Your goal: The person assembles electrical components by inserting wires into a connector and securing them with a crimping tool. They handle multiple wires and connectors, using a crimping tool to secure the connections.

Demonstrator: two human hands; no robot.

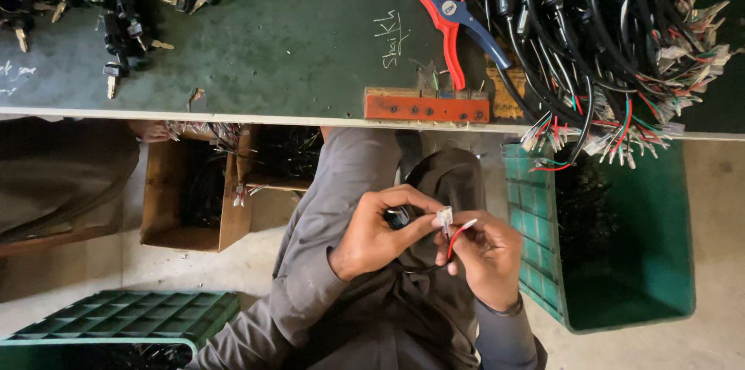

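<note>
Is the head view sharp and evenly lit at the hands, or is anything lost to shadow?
Head view: left hand, right hand and white connector are sharp and well lit; the cable pile and cardboard box interior sink into shadow; no glare.

I held a small white plastic connector pinched between the fingertips of both hands, above my lap. A red wire and a black wire curved out of it, downward. It sat roughly upright, its open end upward; a black cable trailed below my left hand.
</note>
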